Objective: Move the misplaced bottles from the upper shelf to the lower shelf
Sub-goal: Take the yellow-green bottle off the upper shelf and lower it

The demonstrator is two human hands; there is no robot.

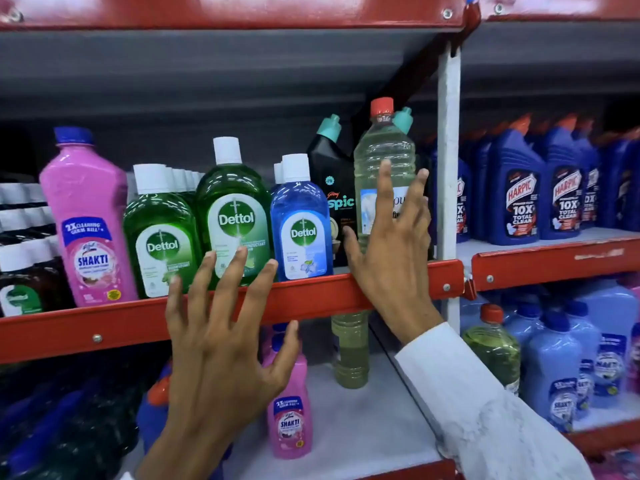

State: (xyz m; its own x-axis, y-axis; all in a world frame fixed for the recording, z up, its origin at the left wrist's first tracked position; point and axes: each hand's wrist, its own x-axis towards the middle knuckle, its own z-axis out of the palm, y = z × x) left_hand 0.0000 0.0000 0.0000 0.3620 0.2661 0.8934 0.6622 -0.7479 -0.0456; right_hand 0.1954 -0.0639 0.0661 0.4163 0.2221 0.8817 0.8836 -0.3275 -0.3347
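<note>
I am watching both hands reaching toward the upper shelf [242, 303]. The right hand [388, 251] is spreading its fingers [384, 188] in front of the clear bottle [382, 157] with the red cap; the fingertips are lying over its label, and I cannot tell whether they are touching it. The thumb is sitting just left of the bottle's lower body. The left hand [225, 344] is also splaying wide, holding nothing, its fingertips overlapping the shelf's red edge just below the green bottle [232, 206] and blue bottle [299, 216]. A pink bottle [86, 220] is standing well left of those fingers.
</note>
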